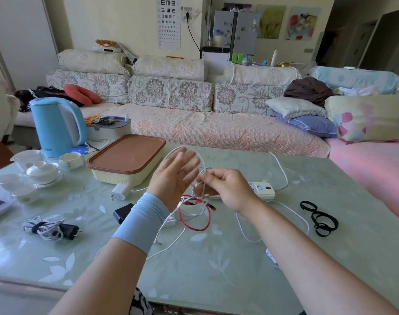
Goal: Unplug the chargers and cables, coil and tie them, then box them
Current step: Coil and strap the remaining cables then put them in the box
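The white cable (197, 154) is raised above the table, just left of the power strip (262, 189). It arcs in a loop over the left hand (174, 176), and its slack falls toward the person into a loose tangle with a red cable (195, 227). The left hand is held up with straight, spread fingers as a former for the coil. It is blurred, so I cannot tell how many turns lie on it. The right hand (228, 189), against the left end of the strip, pinches the same cable between thumb and fingertips.

I judge this to be the coiling step, early on, since most of the cable is loose. The next move calls for the right hand to feed the slack round the left palm turn by turn, free of the red cable, and then to fetch a tie.

The black ties (319, 218) lie right of the strip, well apart from both hands. Left of the strip and beyond the hands, a white charger (120, 192) and a black charger (123, 212) lie unplugged on the table (216, 280). Far to the left and nearer the person is a cable bundle (48, 228), already coiled and tied. The box (116, 178) stands left of the strip on the far side, its brown lid on.
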Demonstrator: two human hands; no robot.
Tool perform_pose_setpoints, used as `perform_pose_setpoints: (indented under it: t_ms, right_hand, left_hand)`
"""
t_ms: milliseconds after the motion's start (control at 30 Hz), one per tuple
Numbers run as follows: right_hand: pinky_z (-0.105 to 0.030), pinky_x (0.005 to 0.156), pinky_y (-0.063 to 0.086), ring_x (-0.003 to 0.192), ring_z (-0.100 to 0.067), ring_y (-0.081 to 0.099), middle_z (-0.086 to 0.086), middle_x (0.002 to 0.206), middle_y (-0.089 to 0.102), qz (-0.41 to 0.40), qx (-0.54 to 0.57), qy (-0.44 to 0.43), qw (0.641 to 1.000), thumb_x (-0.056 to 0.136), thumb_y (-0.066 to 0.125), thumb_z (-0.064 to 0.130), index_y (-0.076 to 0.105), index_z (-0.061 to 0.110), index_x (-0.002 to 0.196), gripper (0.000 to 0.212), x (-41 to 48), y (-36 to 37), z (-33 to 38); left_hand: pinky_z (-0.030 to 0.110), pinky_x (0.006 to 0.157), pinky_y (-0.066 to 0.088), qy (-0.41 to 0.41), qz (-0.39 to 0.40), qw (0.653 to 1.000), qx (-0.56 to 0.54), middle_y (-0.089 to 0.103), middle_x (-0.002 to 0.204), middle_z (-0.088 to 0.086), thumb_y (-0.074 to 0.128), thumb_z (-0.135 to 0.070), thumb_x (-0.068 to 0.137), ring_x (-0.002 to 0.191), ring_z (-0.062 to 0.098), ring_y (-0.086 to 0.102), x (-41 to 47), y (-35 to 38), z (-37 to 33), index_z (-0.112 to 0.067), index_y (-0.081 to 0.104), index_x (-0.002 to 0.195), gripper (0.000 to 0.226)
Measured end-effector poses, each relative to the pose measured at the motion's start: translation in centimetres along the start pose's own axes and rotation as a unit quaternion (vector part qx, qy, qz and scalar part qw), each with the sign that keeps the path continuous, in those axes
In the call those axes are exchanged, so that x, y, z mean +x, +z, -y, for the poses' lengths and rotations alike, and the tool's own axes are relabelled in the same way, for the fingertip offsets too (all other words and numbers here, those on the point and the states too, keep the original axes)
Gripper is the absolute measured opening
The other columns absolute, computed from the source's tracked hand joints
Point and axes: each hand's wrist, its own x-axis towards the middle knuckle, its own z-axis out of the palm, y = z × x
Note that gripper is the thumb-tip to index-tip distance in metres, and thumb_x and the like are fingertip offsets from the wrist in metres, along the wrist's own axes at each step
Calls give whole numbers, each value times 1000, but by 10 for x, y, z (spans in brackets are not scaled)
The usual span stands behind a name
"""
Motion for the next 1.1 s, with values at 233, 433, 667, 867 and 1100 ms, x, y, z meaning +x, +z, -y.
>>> perform_pose_setpoints:
  t_ms: [233, 433, 667, 867, 1100]
  right_hand:
    - [-26, 60, 39, 57, -11, 50, 2, 75, 69, -143, 114, -48, 982, 98, 56, 17, 72, 17, 77, 27, 3, -7, 10]
    - [-22, 52, 40, 52, -11, 45, 0, 73, 63, -175, 236, -47, 955, 98, 56, 12, 71, 10, 86, 20, 8, -11, 9]
    - [-23, 61, 46, 65, -14, 54, -6, 82, 63, -101, 243, 2, 965, 101, 49, 14, 68, 7, 99, 20, 9, -8, 4]
    - [-27, 85, 52, 90, -12, 64, -6, 103, 69, -33, 0, -26, 999, 84, 60, -15, 67, 17, 106, 40, 8, -10, -3]
    - [-34, 63, 53, 49, -13, 60, 3, 64, 70, -85, -51, 18, 995, 88, 64, -7, 72, 15, 78, 26, 8, -14, -11]
  left_hand:
    - [14, 64, 48, 35, 108, 851, 512, 69, 70, -8, 64, -19, 91, 63, 0, 59, -13, 3, 14, -24, 74, 95, 12]
    - [29, 77, 56, 71, 103, 740, 661, 72, 78, -14, 70, -31, 84, 73, 6, 69, -2, -10, 14, -43, 73, 86, 13]
    - [33, 78, 44, 317, 79, 648, 688, 62, 87, -8, 76, -35, 74, 82, 21, 53, 3, -14, 25, -24, 76, 74, 11]
    - [34, 64, 45, 227, 40, 783, 577, 54, 65, -1, 61, -22, 89, 61, 19, 47, 2, -14, 22, -22, 58, 76, 13]
    - [38, 63, 58, 179, -36, 915, 359, 53, 62, 10, 44, -9, 100, 64, 26, 57, -3, -4, 10, -14, 48, 80, 21]
